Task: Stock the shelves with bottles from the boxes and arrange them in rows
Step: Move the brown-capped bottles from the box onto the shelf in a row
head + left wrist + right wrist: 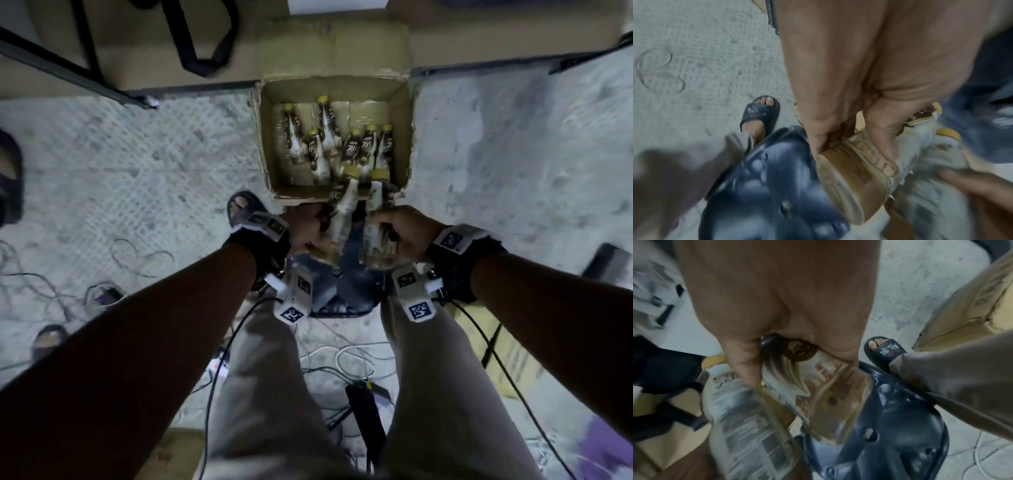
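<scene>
The left hand [303,230] fingers curl round a clear plastic bottle with a yellow cap and brown-and-white label [340,219]. The right hand [406,232] fingers wrap another bottle [373,222] above the open brown cardboard box [270,161].

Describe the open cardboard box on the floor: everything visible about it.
The cardboard box is brown, worn and ragged along its edges, and sits open on the concrete floor against the shelf base. Its far flap stands folded back. Six yellow-capped bottles remain inside, leaning loosely. Neither hand touches it.
</scene>
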A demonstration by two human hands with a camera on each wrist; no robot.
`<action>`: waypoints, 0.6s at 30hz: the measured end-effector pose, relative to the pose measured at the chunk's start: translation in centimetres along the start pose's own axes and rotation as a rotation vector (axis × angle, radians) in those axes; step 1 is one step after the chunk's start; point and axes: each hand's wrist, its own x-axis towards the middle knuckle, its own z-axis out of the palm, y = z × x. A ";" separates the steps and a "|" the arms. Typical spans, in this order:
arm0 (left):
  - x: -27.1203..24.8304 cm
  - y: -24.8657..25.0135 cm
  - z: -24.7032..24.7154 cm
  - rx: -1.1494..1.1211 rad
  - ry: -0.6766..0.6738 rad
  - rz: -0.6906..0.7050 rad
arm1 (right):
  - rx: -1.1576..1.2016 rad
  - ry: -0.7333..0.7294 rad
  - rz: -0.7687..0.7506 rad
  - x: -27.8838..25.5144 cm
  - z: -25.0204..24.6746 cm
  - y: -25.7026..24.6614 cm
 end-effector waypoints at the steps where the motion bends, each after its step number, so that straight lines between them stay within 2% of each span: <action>1: -2.3 1.0 0.6 -0.061 -0.018 -0.012 | 0.061 -0.066 -0.010 -1.9 0.4 0.2; 4: -9.2 3.1 2.7 -0.236 -0.032 0.032 | 0.242 -0.223 -0.076 -7.7 1.8 0.5; 7: -15.1 5.1 3.8 -0.446 -0.050 0.058 | 0.159 -0.176 -0.159 -13.1 2.4 0.2; 13: -24.2 8.2 4.3 -0.630 -0.128 0.144 | -0.048 -0.099 -0.304 -22.5 2.8 -2.3; 18: -29.4 11.8 3.2 -0.639 -0.138 0.325 | -0.092 -0.306 -0.480 -29.0 2.5 -5.1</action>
